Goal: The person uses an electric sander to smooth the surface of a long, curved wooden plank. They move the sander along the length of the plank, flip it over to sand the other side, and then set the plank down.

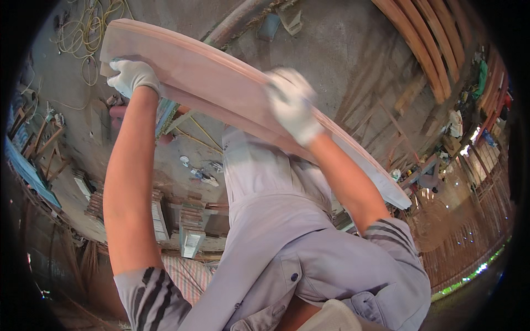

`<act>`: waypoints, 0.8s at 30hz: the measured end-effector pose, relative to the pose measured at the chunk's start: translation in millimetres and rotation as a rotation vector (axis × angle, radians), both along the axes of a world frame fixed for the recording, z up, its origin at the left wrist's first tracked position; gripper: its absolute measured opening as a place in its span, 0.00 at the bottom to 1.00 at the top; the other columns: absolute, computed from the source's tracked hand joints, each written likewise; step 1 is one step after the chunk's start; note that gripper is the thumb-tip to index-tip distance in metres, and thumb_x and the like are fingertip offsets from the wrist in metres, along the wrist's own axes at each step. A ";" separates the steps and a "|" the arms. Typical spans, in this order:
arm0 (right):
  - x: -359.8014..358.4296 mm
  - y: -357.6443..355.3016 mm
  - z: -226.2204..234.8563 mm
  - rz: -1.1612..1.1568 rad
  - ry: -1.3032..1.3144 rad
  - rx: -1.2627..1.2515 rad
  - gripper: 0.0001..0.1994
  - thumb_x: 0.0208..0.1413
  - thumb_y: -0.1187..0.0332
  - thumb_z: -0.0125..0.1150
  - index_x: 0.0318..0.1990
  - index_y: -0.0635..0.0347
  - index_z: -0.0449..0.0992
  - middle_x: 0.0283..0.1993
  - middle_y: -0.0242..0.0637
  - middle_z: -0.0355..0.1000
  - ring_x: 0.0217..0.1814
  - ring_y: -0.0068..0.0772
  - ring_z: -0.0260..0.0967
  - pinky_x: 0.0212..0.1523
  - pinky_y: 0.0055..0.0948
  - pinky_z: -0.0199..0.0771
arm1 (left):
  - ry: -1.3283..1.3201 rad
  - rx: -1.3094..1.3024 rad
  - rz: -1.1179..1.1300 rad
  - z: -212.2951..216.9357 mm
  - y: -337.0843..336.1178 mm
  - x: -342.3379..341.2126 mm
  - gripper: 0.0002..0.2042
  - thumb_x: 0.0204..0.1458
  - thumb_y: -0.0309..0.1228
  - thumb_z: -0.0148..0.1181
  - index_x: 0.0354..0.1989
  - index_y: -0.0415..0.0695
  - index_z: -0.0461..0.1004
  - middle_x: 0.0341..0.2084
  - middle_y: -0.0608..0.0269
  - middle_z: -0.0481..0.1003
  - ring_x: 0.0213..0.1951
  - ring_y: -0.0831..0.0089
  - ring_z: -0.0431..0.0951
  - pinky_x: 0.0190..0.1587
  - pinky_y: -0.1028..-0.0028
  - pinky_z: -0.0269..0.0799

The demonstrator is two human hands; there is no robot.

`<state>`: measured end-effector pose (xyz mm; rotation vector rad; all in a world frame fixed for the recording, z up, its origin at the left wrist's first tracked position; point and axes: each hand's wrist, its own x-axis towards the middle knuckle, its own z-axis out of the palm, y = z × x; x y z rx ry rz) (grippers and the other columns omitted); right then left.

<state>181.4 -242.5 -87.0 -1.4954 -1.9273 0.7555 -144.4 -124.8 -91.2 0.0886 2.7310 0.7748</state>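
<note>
A long, gently curved wooden board, pinkish brown with a stepped edge, slants across in front of me from upper left to lower right. My left hand, in a white knit glove, is closed round the lower edge near the board's left end. My right hand, gloved the same way, lies on the board's upper edge and face around its middle. Motion smears its fingers, so whether anything sits under them cannot be made out.
Several curved timber pieces lie on the floor at the upper right. A tangled yellow cord is at the upper left. Slatted wooden pieces and scraps are at the lower left. A slatted fence stands on the right.
</note>
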 end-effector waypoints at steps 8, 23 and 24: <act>95.9 -65.7 24.8 0.016 -0.168 -0.100 0.10 0.57 0.74 0.76 0.46 0.60 0.88 0.47 0.45 0.85 0.48 0.53 0.83 0.51 0.47 0.85 | -0.010 0.059 0.005 -6.2 -6.9 -10.6 0.35 0.77 0.53 0.44 0.78 0.33 0.61 0.72 0.32 0.72 0.68 0.36 0.79 0.68 0.47 0.79; 100.0 -58.9 25.3 0.034 -0.088 -0.123 0.12 0.56 0.74 0.74 0.48 0.57 0.88 0.51 0.43 0.85 0.51 0.51 0.83 0.52 0.47 0.84 | 0.084 -0.104 -0.177 0.2 -60.6 87.7 0.38 0.77 0.48 0.43 0.88 0.39 0.45 0.77 0.27 0.61 0.71 0.33 0.74 0.72 0.45 0.74; 130.2 -81.2 29.2 -0.002 -0.161 -0.196 0.12 0.55 0.75 0.74 0.48 0.58 0.89 0.50 0.43 0.85 0.52 0.51 0.83 0.53 0.47 0.84 | 0.076 -0.115 -0.165 6.3 -59.7 91.3 0.38 0.77 0.49 0.42 0.88 0.40 0.45 0.77 0.27 0.62 0.71 0.34 0.74 0.72 0.45 0.74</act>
